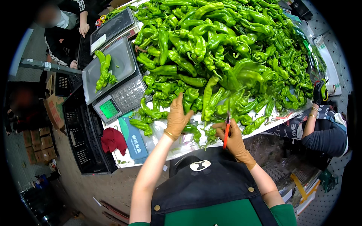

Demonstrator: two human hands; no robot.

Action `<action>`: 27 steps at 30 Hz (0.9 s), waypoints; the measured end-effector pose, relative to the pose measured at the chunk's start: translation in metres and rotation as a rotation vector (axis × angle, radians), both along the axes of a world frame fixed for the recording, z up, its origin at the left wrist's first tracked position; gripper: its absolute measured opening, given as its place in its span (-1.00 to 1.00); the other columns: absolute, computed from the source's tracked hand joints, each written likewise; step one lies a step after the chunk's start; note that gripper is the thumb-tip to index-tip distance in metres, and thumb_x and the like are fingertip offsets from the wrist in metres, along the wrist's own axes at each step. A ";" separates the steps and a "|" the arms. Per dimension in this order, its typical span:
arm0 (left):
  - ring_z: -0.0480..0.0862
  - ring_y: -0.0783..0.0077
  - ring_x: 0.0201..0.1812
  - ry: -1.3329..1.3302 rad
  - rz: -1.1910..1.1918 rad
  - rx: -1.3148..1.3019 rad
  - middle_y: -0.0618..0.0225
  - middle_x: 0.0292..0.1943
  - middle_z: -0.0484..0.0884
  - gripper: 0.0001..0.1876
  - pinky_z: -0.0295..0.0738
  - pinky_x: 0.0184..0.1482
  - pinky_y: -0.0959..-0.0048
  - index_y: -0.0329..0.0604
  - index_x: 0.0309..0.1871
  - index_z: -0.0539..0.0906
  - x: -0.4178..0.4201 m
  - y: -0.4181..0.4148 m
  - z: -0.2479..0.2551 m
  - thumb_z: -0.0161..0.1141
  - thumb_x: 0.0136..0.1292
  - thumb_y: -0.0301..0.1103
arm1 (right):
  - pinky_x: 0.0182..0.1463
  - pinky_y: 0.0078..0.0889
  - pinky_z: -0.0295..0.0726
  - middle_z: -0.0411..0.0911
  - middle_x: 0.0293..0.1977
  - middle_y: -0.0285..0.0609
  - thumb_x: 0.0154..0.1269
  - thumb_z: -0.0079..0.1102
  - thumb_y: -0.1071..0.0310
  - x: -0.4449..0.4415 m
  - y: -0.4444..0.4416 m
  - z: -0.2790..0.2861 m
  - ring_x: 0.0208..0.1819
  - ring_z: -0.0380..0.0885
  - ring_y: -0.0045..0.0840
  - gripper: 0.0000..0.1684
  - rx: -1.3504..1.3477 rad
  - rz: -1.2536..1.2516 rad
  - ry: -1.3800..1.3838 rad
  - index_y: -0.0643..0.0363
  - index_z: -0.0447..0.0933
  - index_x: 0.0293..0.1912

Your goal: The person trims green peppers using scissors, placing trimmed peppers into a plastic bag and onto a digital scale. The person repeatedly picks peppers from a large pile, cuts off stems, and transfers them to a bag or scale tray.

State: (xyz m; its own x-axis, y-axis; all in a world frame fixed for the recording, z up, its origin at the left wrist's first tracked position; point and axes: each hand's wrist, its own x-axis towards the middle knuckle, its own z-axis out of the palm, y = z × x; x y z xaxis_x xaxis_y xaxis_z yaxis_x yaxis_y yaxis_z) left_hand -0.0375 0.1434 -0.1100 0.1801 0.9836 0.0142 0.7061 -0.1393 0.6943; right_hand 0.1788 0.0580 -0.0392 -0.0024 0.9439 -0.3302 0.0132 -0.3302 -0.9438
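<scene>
My left hand [177, 118], in a tan glove, reaches to the near edge of a large heap of green peppers [232, 45]. Its thumb and fingers are spread beside a crumpled-looking green pepper [190, 97]; I see no firm grip on it. In my right hand [234, 139], gloved the same way, is a pair of scissors with orange-red handles [226, 132], blades pointing away from me. Between my hands a few loose peppers [193, 132] lie on the white tabletop [181, 147]. A smaller pepper [210, 135] is close to my right fingers.
On the left stands a digital scale [124, 96] with two or so peppers [104, 70] on its pan; a second scale [113, 28] is behind. A red cloth [114, 140], blue box [135, 141] and black crates [80, 135] are nearby. Co-workers stand left and right, one with a black-gloved hand [319, 90].
</scene>
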 end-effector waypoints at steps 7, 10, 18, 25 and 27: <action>0.41 0.07 0.05 -0.177 0.117 0.196 0.08 -0.03 0.34 -0.30 0.32 0.17 0.28 -0.20 0.14 0.41 -0.015 -0.005 0.047 0.34 -0.22 -0.53 | -0.36 -0.57 0.59 0.63 -0.23 0.00 0.33 0.08 0.52 0.039 0.001 0.004 -0.42 0.60 -0.58 -0.84 0.138 -0.132 -0.011 0.23 0.29 -0.18; 0.49 0.26 0.07 -0.175 0.019 0.363 0.23 0.03 0.48 -0.41 0.36 0.18 0.38 -0.19 0.10 0.47 -0.026 -0.010 0.096 0.21 -0.13 -0.67 | -0.37 -0.63 0.53 0.62 -0.22 -0.03 0.34 0.09 0.47 0.049 0.000 0.003 -0.42 0.57 -0.62 -0.86 0.141 -0.159 -0.018 0.22 0.30 -0.20; 0.58 0.36 0.09 -0.400 0.028 -0.435 0.16 0.04 0.63 -0.37 0.38 0.20 0.45 -0.37 0.23 0.44 -0.031 -0.060 0.117 0.20 -0.03 -0.48 | -0.30 -0.28 0.48 0.36 -0.31 -0.04 -0.12 0.53 0.07 0.043 -0.004 0.019 -0.31 0.47 -0.19 -0.35 0.416 0.351 -0.578 0.26 0.42 -0.16; 0.60 0.26 0.10 -0.225 -0.041 -0.363 0.04 0.08 0.60 -0.35 0.42 0.17 0.40 -0.34 0.24 0.44 -0.019 -0.076 0.107 0.21 -0.03 -0.43 | -0.45 -0.33 0.39 0.38 -0.45 -0.13 -0.19 0.57 0.09 0.025 -0.006 0.017 -0.49 0.41 -0.29 -0.45 0.558 0.287 -0.603 0.24 0.49 -0.32; 0.60 0.25 0.09 -0.129 -0.101 -0.288 0.02 0.07 0.60 -0.35 0.43 0.16 0.39 -0.34 0.25 0.43 -0.015 -0.075 0.117 0.19 -0.03 -0.43 | -0.51 -0.34 0.38 0.38 -0.53 -0.17 -0.17 0.57 0.05 0.029 -0.007 0.016 -0.57 0.40 -0.33 -0.48 0.543 0.322 -0.636 0.20 0.50 -0.39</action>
State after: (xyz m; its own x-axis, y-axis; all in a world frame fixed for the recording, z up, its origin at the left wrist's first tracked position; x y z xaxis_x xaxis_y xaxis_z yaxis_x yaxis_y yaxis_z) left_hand -0.0523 0.0687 0.0069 0.2922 0.9276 -0.2329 0.6024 0.0107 0.7981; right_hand 0.2076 0.0509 -0.0236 -0.2630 0.9556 0.1326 0.6023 0.2700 -0.7513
